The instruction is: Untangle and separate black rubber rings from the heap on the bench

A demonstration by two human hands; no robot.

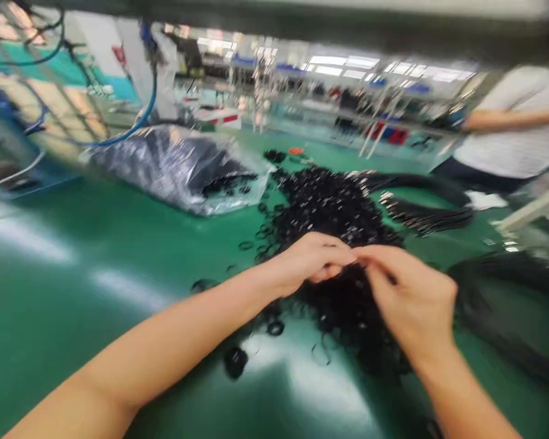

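My left hand [308, 261] and my right hand [409, 299] meet fingertip to fingertip above a heap of small black rubber rings [333, 213] on the green table [73, 286]. Both hands are pinched closed at the point where they touch. What sits between the fingertips is too small and blurred to name. Loose single rings [274, 328] lie scattered around the heap's near edge, under my left forearm.
A clear plastic bag of black parts [178, 164] lies at the back left. Bundles of black strips [425, 216] rest to the right of the heap. Another person in a white shirt [516, 128] stands at the far right. Blue hoses [132, 122] hang at the left.
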